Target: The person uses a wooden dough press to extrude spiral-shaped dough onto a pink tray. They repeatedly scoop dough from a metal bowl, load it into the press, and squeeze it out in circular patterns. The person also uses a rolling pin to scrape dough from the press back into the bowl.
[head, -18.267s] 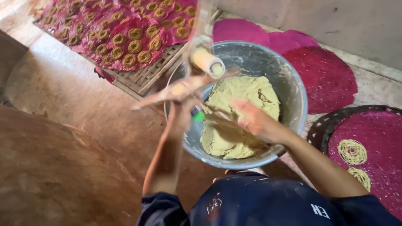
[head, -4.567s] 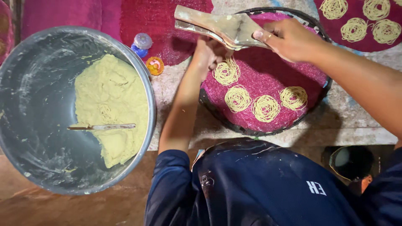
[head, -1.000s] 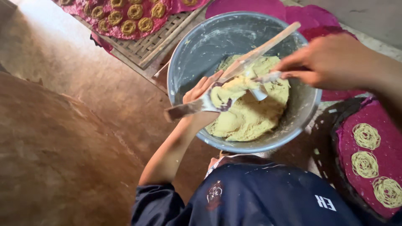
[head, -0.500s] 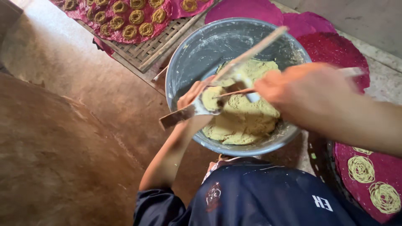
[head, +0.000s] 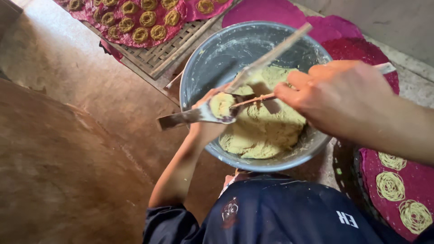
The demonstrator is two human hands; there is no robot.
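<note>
My left hand (head: 205, 129) grips a metal dough press (head: 199, 115) with long handles, held level over the near rim of a large grey metal bowl (head: 212, 58). Its round cup is packed with a lump of pale yellow dough. My right hand (head: 339, 97) is closed on a thin stick (head: 253, 99) whose tip touches the dough in the press cup. More yellow dough (head: 266, 131) lies in the bowl beneath both hands.
A woven bamboo tray (head: 158, 54) at the top left carries a pink cloth with several coiled dough spirals (head: 144, 20). Round pink mats (head: 266, 11) lie behind the bowl. Another pink mat with spirals (head: 398, 190) is at the lower right. Brown floor (head: 58, 158) spreads left.
My right hand has come closer to the camera and the stick now presses into the dough in the press cup. The press stays over the bowl's near rim.
</note>
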